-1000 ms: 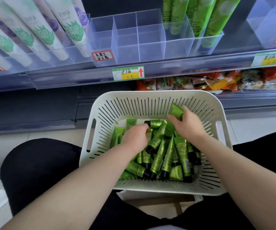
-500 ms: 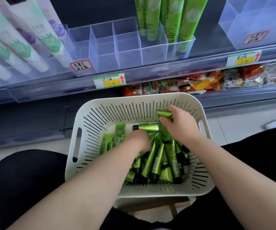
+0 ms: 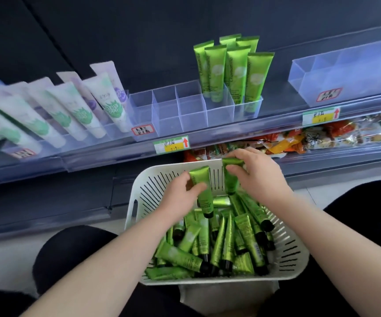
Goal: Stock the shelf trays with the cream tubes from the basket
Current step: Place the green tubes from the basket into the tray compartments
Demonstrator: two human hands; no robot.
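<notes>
Caps down, the left hand (image 3: pixel 177 197) pinches one cream tube (image 3: pixel 206 201), the right hand (image 3: pixel 261 177) a second tube (image 3: pixel 230 184); the divided tray's (image 3: pixel 165 117) empty cells lie above, nearer left.

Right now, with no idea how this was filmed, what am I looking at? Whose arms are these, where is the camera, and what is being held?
There is no machine here: these are a person's two bare hands. The single picture comes from a wide-angle camera worn on the person's head, looking forward and down. A white slotted basket holds a pile of green tubes. The left hand pinches one green cream tube, and the right hand grips a second tube, both at the basket's far end. Ahead on the shelf is a clear divided tray. Its right compartments hold upright green tubes, and the left ones look empty. White tubes lean further left.
</notes>
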